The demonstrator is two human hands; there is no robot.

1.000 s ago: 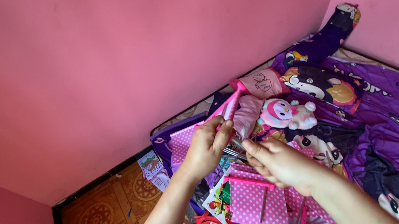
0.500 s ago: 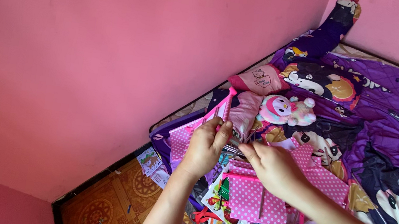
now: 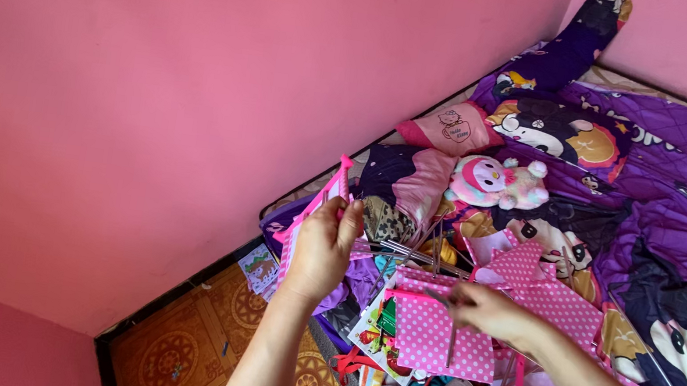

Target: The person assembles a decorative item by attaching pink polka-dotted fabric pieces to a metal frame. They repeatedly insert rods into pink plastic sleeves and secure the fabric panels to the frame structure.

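Left hand (image 3: 321, 248) grips one upright pink polka-dot panel (image 3: 304, 223) at nine o'clock; right hand (image 3: 487, 311) pinches one thin metal rod (image 3: 442, 298) over another dotted panel (image 3: 431, 337). One plush toy (image 3: 500, 183) lies on the bed (image 3: 670, 201) at twelve.

Even, bright daylight throughout; source not visible. Pink wall (image 3: 151, 106) evenly lit, slightly darker toward the lower left corner. Soft shadows only beneath the left hand (image 3: 320, 247). No glare. Right hand (image 3: 491, 312) slightly motion-blurred. Wide-angle tilt evident.
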